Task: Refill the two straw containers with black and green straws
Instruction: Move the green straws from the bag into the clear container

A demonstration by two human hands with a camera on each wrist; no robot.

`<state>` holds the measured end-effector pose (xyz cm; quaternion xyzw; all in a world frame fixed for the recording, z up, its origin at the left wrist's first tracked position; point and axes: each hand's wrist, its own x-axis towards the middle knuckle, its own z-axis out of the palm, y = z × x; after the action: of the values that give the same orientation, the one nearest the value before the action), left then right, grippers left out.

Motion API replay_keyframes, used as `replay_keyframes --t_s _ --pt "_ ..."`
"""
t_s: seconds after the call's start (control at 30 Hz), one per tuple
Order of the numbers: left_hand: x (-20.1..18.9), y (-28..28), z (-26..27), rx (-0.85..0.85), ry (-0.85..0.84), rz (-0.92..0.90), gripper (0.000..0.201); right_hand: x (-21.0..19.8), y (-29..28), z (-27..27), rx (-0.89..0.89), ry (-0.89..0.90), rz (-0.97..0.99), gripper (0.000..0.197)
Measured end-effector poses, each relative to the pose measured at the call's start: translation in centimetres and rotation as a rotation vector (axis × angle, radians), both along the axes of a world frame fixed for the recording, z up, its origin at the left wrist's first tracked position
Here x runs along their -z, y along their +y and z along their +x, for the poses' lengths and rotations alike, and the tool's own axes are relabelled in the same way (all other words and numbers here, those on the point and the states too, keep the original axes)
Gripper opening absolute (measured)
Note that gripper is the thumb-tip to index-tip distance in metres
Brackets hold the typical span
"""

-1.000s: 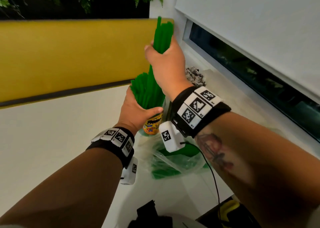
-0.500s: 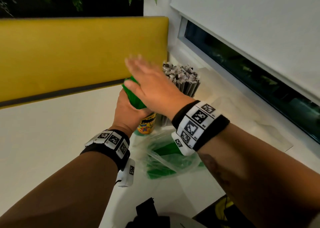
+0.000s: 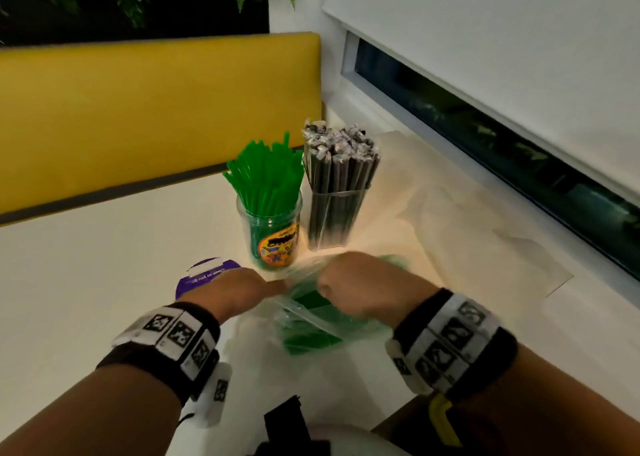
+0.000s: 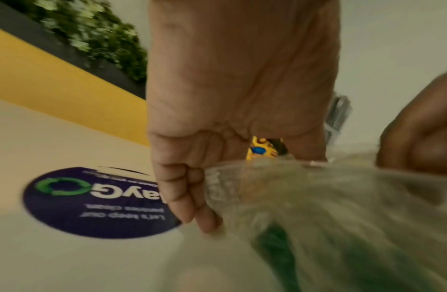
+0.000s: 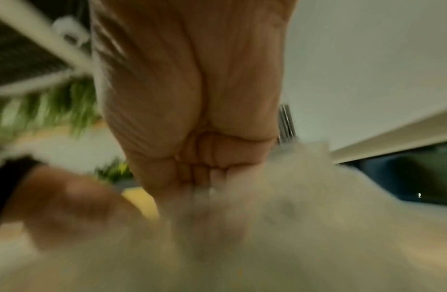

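A clear jar with a yellow label stands on the white table, packed with green straws. Right of it a clear container holds wrapped black straws. In front of the jars lies a clear plastic bag with green straws inside. My left hand grips the bag's left edge, its fingers curled round the plastic. My right hand clutches the bag's right side in a fist; the right wrist view is blurred.
A round purple sticker lies on the table left of my left hand. A yellow bench back runs behind the table, a window and white blind along the right. Flat clear plastic lies right of the containers.
My right hand pushed the green straws down into the jar, then both hands let go and dropped to the plastic bag, which they now grip at either side.
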<state>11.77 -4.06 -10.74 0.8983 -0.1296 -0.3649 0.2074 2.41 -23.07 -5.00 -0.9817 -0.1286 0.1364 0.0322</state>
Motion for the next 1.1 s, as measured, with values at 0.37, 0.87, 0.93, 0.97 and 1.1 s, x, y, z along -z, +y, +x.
replay_keyframes --t_s 0.37,0.87,0.93,0.97,1.1 --pt "3.3 -6.4 -1.2 0.101 -0.282 -0.136 0.035 9.4 -0.9 -0.4 0.225 -0.086 -0.007 0.065" --pt "0.9 -4.9 0.4 -0.086 0.005 -0.303 0.015 5.8 -1.6 -2.0 0.252 -0.139 0.171 0.016" --pt "1.1 -4.6 0.7 -0.106 0.015 -0.302 0.015 5.3 -1.8 -1.8 0.283 -0.117 0.229 0.014" --pt "1.1 -4.6 0.8 -0.11 0.02 -0.297 0.016 5.1 -1.8 -1.7 0.281 -0.104 0.249 0.013" --pt "1.2 -4.6 0.7 -0.142 0.042 -0.349 0.012 4.7 -1.6 -1.0 0.207 -0.038 0.188 0.012"
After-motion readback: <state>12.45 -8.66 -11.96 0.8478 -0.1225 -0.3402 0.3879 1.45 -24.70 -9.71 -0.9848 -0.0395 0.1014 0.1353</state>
